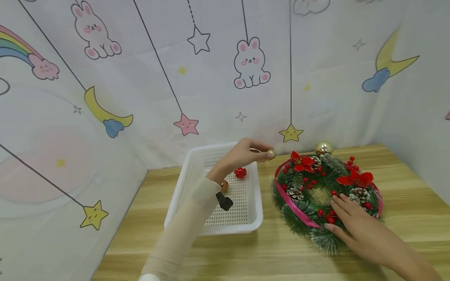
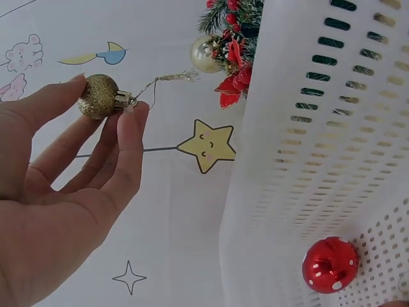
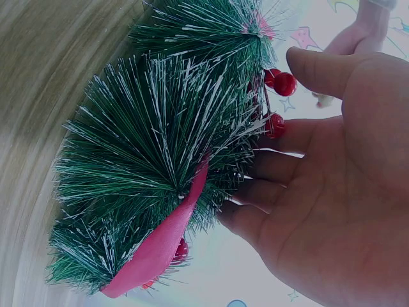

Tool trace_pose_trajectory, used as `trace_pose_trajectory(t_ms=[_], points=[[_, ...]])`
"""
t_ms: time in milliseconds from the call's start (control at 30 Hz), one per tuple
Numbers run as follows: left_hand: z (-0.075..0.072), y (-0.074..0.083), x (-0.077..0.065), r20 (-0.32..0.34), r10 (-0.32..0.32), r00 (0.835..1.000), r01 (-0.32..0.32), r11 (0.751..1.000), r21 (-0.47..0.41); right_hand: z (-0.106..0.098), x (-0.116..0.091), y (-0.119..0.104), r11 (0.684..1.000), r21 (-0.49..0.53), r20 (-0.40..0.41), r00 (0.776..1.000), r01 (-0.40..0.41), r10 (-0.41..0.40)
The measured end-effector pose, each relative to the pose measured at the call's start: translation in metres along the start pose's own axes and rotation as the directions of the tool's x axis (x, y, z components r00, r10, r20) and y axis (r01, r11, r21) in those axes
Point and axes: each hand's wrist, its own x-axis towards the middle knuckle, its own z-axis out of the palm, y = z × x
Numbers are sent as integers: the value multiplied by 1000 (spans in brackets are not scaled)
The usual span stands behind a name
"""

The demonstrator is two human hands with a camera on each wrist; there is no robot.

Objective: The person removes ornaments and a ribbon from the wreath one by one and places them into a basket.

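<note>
A small gold glitter Christmas ball (image 1: 271, 154) is pinched between the thumb and fingers of my left hand (image 1: 242, 154), above the table's back part, between basket and wreath. In the left wrist view, a gold wire loop trails from the cap of this glitter ball (image 2: 99, 96). My right hand (image 1: 365, 234) rests with extended fingers on the near right of a green Christmas wreath (image 1: 328, 242). Red poinsettias, pine cones and red berries (image 3: 285, 84) decorate it, along with a pink ribbon (image 3: 156, 252). In the right wrist view the fingertips touch its needles.
Left of the wreath stands a white perforated plastic basket (image 1: 259, 218), holding a red ball with white dots (image 1: 240, 172) and a copper-coloured ball (image 1: 224, 186). A shiny gold ball (image 1: 324, 148) sits at the wreath's back edge. A printed cloth (image 1: 218, 97) hangs behind the wooden table (image 1: 147, 242).
</note>
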Motion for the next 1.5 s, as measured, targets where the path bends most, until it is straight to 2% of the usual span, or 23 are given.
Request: trace_pose_trajectory(t_ms=[233, 567, 700, 867, 1033, 1233, 1500], points=[[-8, 1, -15, -29, -9, 1000, 11, 998, 56, -2, -1, 1, 1000, 8, -7, 1000, -7, 7], [-24, -12, -35, -100, -56, 993, 51, 997, -51, 0, -3, 2, 1000, -6, -9, 1000, -4, 4], [-30, -19, -43, -110, -86, 990, 80, 995, -59, 0, -3, 2, 1000, -9, -11, 1000, -2, 1], [-34, -27, -52, -120, -92, 988, 87, 995, -46, -1, -3, 2, 1000, -13, -9, 1000, 0, 0], [-37, -38, -58, -104, -106, 989, 103, 994, -38, -1, -3, 2, 1000, -14, -4, 1000, 1, -1], [-39, -58, -61, -82, -139, 987, 137, 990, -31, 0, -2, 1, 1000, -12, -3, 1000, 4, -5], [-41, -77, -62, -15, -180, 983, 180, 983, -29, 0, -2, 1, 1000, -20, -4, 1000, 9, -9]])
